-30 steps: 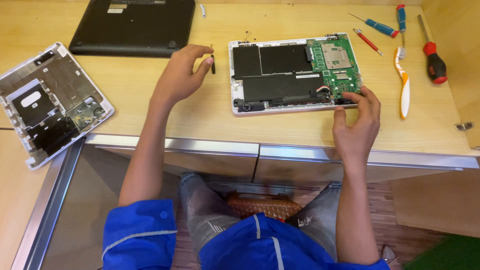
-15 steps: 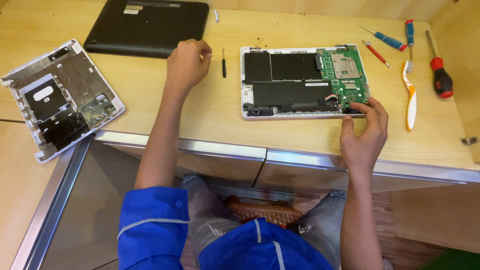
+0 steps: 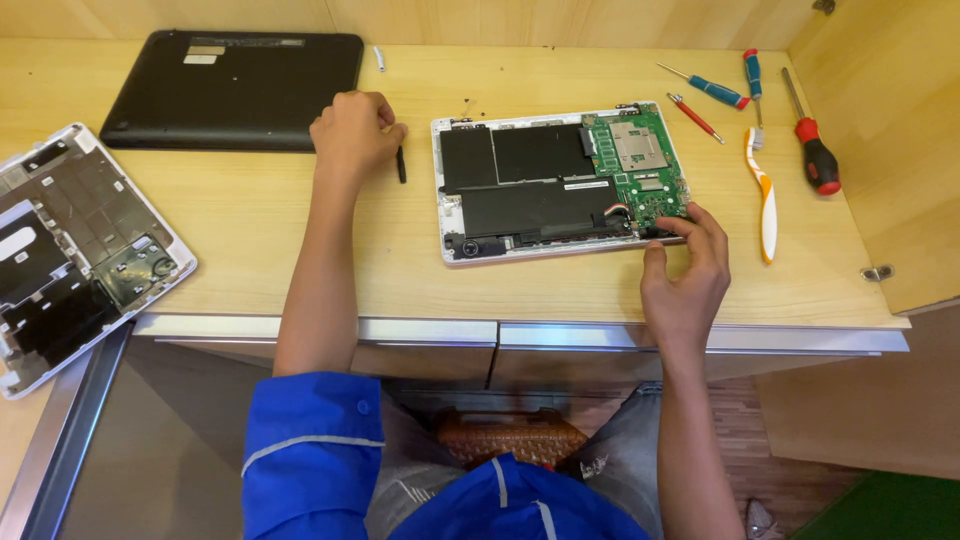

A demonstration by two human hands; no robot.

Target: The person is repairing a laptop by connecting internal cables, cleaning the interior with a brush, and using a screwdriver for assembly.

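Head view: opened laptop (image 3: 560, 185) at frame centre on wooden desk (image 3: 250, 240). Right hand (image 3: 685, 275) fingertips touch its lower right corner, gripping nothing. Left hand (image 3: 352, 135) loosely curled, empty, beside small black tool (image 3: 401, 164), left of laptop.

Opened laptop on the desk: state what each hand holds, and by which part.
Nothing is lifted. The right hand touches the opened laptop at its near right corner. The left hand rests on the desk beside a small black tool, not gripping it.
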